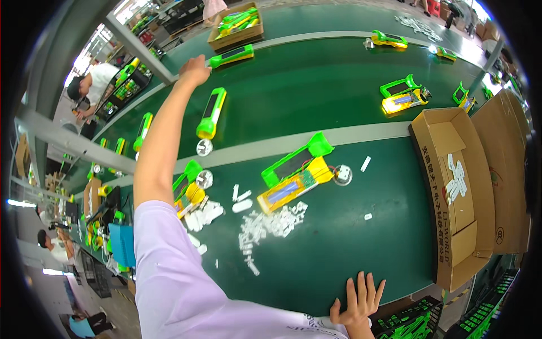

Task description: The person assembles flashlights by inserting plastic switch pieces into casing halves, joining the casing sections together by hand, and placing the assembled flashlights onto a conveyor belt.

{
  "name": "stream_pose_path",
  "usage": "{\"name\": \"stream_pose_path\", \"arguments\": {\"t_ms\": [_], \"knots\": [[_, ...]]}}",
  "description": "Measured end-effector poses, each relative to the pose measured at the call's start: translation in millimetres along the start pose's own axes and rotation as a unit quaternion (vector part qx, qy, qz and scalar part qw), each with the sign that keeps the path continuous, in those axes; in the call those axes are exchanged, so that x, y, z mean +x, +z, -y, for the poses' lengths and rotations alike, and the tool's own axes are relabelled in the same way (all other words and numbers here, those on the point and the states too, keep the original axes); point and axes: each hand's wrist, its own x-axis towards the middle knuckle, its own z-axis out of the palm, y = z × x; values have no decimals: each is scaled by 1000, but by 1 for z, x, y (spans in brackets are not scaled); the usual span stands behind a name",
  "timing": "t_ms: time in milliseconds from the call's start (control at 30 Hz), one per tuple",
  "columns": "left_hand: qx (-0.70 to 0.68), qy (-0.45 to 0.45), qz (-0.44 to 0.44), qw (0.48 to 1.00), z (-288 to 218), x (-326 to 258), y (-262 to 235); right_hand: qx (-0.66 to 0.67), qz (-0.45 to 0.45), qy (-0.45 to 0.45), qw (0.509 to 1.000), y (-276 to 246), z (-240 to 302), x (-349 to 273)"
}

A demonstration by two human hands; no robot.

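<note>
My left hand (195, 70) reaches across to the far left, its fingers curled at the near end of a green and yellow flashlight (232, 56). My right hand (359, 299) lies open at the table's front edge, fingers spread, holding nothing. Between them an opened flashlight (296, 186) rests on the green table, its yellow half showing a battery and a circuit board. Its green cover (296, 161) lies alongside, and wires run to a round lamp head (342, 175). Just nearer is a pile of small white parts (271, 223). My left arm partly covers another opened flashlight (191, 195).
Past a grey rail, a green belt carries a closed flashlight (212, 113) and a lit, opened one (405, 100). An open cardboard box (451, 121) with white strips stands right. Beyond the belt sits a carton of flashlights (237, 28). A person (93, 85) works at far left.
</note>
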Motion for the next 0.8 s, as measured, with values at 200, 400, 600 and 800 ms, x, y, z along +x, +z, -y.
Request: {"name": "stream_pose_path", "arguments": {"t_ms": [200,400,600,800], "knots": [[39,115,-113,986,-74,96,55,39,109,12,993,-27,4,9],[125,84,-18,988,-117,123,94,44,163,22,985,-27,0,-1],[163,211,-65,961,-128,104,84,96,174,58,978,-35,-7,8],[12,408,-89,909,-157,-41,-1,100,40,17,994,-14,-13,3]]}}
